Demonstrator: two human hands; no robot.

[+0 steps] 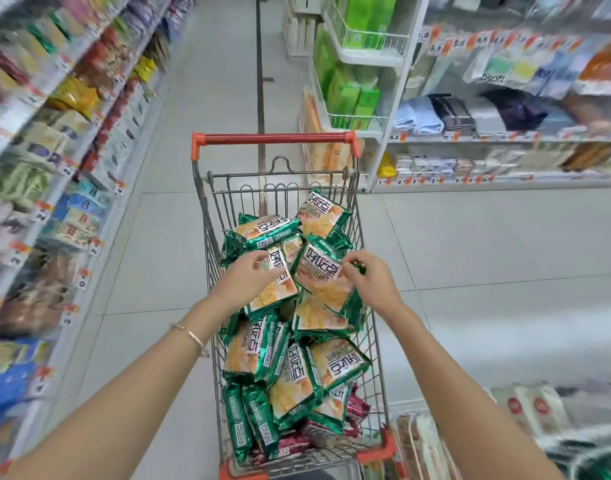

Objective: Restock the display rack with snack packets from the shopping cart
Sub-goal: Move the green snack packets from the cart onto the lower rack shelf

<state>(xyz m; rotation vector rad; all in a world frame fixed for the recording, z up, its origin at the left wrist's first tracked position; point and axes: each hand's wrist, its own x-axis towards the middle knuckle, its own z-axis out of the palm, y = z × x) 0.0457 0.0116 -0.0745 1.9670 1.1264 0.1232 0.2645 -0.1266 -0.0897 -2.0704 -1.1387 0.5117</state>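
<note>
In the head view, the shopping cart [272, 138] is standing in the aisle, holding a heap of green snack packets [335, 368] over a few maroon packets [357, 407]. The left hand [248, 277] is curling its fingers round one top packet [274, 296]. The right hand [371, 284] is pinching the edge of a neighbouring packet [319, 275].

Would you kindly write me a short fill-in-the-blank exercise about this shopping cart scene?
1. The handle of the shopping cart is ___.
2. Most of the snack packets piled in it have ___ wrappers.
3. A bracelet sits on the person's ___ wrist.

Missing words: red; green; left.
</note>
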